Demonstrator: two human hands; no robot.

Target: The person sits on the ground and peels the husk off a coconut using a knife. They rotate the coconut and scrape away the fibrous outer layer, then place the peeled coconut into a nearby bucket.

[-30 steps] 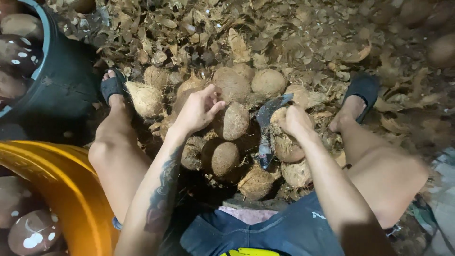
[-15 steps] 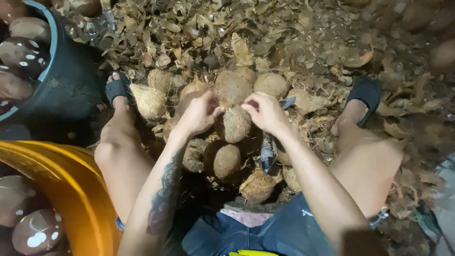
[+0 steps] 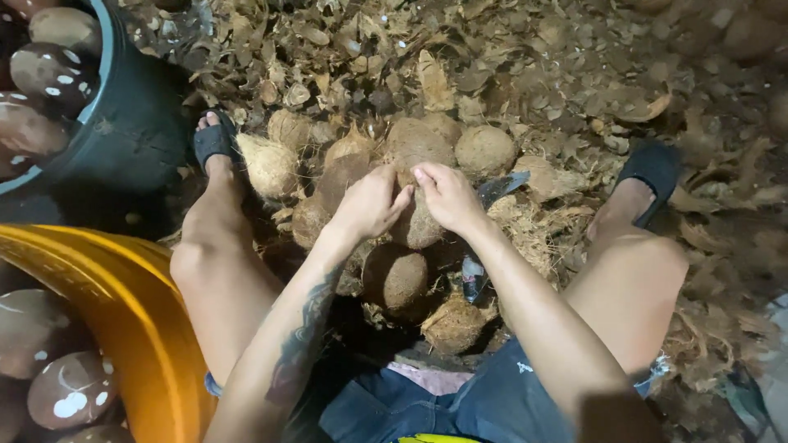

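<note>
I sit with my knees apart over a heap of husked brown coconuts. My left hand (image 3: 369, 205) and my right hand (image 3: 447, 197) meet on one hairy coconut (image 3: 416, 228) in the middle of the heap, fingers curled over its top. A dark knife (image 3: 502, 185) lies just right of my right wrist, its blade tip pointing up and right and its handle (image 3: 473, 280) partly hidden under my forearm. More coconuts (image 3: 396, 277) lie below my hands and others (image 3: 484, 149) behind them.
A black tub (image 3: 135, 123) holding wet peeled coconuts stands at the upper left. A yellow basin (image 3: 123, 303) with more of them is at the lower left. Husk scraps (image 3: 525, 66) cover the ground. My feet wear black sandals (image 3: 215, 141) (image 3: 652, 168).
My right hand left the husk pile and knife on the right and moved left onto the middle coconut. My left hand stayed on that coconut.
</note>
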